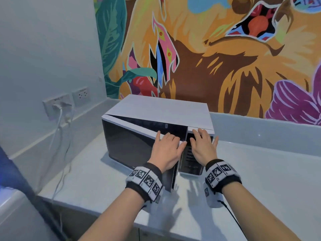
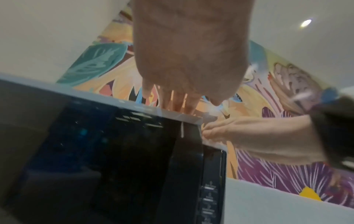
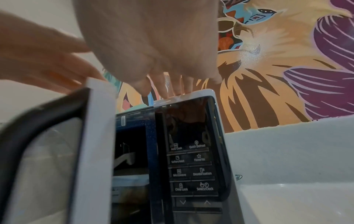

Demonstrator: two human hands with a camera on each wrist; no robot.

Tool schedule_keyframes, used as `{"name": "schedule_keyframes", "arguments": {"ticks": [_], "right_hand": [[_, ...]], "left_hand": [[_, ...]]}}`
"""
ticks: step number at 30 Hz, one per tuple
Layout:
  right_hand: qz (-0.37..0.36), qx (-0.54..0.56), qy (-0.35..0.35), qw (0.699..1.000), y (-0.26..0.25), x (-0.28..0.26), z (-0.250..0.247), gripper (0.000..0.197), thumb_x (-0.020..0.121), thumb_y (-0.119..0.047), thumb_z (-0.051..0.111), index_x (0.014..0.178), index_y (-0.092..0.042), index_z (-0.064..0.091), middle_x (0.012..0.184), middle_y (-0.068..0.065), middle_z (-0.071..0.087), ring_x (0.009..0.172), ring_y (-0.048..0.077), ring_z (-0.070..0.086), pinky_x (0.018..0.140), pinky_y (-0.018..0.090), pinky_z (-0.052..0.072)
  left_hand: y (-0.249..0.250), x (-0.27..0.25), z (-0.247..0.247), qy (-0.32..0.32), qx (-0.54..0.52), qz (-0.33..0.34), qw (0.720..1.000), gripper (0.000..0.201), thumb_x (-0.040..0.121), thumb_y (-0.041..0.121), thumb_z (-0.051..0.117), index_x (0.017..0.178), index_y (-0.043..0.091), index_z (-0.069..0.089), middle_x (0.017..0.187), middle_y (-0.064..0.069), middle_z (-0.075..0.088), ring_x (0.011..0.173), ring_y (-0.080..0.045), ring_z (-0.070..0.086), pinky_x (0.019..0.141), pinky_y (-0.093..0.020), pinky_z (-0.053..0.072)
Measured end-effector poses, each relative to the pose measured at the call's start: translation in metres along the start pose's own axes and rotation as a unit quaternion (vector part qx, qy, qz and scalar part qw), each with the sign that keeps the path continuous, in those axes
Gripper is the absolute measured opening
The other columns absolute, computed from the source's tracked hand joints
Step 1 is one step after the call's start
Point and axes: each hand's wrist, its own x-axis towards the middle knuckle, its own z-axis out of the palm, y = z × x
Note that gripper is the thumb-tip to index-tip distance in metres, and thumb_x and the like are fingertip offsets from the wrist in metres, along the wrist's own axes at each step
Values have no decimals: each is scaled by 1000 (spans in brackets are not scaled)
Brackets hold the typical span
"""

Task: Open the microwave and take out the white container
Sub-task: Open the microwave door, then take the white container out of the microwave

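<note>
A white microwave [image 1: 161, 108] stands on the counter, and its dark glass door [image 1: 128, 143], hinged on the left, is swung partly out. My left hand [image 1: 166, 145] grips the door's top edge at its free end, fingers hooked over it [image 2: 178, 103]. My right hand [image 1: 203, 143] rests flat on the microwave's top above the control panel [image 3: 191, 166], fingers straight. Through the gap beside the door's white edge [image 3: 95, 136], a pale object [image 3: 132, 178] shows inside the dark cavity. I cannot tell whether it is the white container.
The pale counter [image 1: 260, 171] spreads to the right and front of the microwave. Wall sockets with a plugged white cable [image 1: 59, 105] sit on the left wall. A painted mural wall rises behind. A white rounded object [image 1: 10, 206] is at the lower left.
</note>
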Motion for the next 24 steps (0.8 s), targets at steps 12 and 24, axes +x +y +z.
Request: {"name": "schedule_keyframes", "arguments": {"ticks": [12,24], "right_hand": [[-172,78,51,981,-34,-21,29,38,91,-21,45,126,-11,57,131,12,52,121,28,47,107,40,39],[266,440,-230,827,-60,58,130,46,96,-17,43,135,6,41,139,22,48,127,32,50,92,29,49]], "left_hand": [[-28,-162,-57,64,98,-267,957,32,89,41,51,97,12,63,99,-9,57,89,-26,56,69,-37,52],[-108,-188,-49,140,185,-393,890,56,79,38,48,122,3,59,116,-27,58,106,-44,56,99,-64,30]]}}
